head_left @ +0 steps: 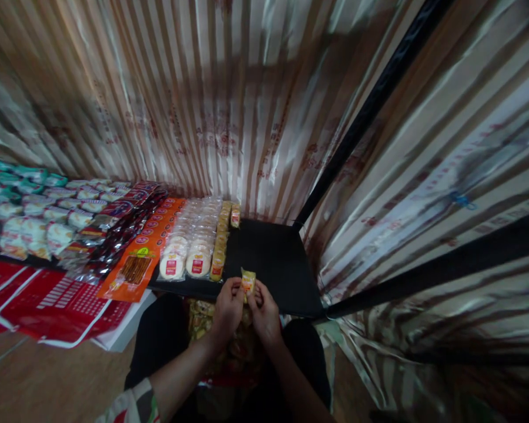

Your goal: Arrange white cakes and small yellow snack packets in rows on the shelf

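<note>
Between the fingertips of my left hand (228,306) and my right hand (264,310) is a small yellow snack packet (248,281), held upright just over the front edge of the black shelf (268,252). Both hands pinch it, one from each side. Below them, between my knees, sits a container full of similar yellow-wrapped packets (199,320), partly hidden by my forearms. A row of yellow packets (219,252) stands on the shelf to the left, and one more packet (235,215) stands at the back beside that row.
Left of the yellow row lie two rows of round white wrapped crackers (198,264), an orange snack bag (136,258), dark red packets (114,217) and white and green packets (35,202). A black post (335,170) rises at the shelf's right back corner. Striped plastic sheeting (238,106) hangs behind.
</note>
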Demonstrator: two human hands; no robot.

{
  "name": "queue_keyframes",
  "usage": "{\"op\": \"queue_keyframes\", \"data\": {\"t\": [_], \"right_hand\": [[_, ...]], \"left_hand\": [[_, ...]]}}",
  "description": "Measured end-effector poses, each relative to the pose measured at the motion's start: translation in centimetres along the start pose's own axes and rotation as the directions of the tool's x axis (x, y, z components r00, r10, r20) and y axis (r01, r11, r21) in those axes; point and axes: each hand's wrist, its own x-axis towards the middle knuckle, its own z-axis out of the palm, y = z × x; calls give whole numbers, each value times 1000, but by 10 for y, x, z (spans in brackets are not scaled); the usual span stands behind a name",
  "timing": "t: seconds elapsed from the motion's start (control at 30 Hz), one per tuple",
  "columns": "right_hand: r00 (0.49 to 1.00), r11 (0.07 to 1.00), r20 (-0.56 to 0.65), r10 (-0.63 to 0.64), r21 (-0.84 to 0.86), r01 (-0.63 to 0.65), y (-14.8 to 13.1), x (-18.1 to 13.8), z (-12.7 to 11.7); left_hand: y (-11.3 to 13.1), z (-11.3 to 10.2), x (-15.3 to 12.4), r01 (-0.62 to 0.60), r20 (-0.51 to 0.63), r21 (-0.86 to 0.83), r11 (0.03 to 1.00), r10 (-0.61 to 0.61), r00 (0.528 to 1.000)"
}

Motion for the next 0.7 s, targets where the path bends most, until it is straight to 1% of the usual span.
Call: {"op": "queue_keyframes", "data": {"t": [0.07, 0.13, 0.2, 0.3, 0.5, 0.6, 0.7], "right_hand": [[1000, 999, -6, 15, 36, -15, 4, 7, -2], [999, 999, -26, 20, 32, -19, 8, 14, -5], [999, 1000, -28, 25, -6, -25, 11, 22, -7], [999, 995, -32, 33, -91, -36, 14, 35, -9], [995, 987, -91, -39, -161, 24, 19, 64, -6], [994, 985, -98, -54, -171, 37, 26, 80, -2], [992, 983, -103, -70, -178, 51, 32, 99, 2]], "left_hand": [[0, 7, 1, -6, 6, 23, 1000, 6, 1000], [-1, 13, 5, -20, 11, 44, 999, 19, 1000], [0, 19, 10, -35, 11, 57, 998, 34, 999], [4, 28, 20, -23, -23, 78, 997, 24, 999], [11, 41, 40, -42, -60, 141, 989, 51, 997], [11, 48, 55, -5, -70, 188, 982, 18, 997], [14, 56, 73, 35, -106, 195, 980, -15, 994]]}}
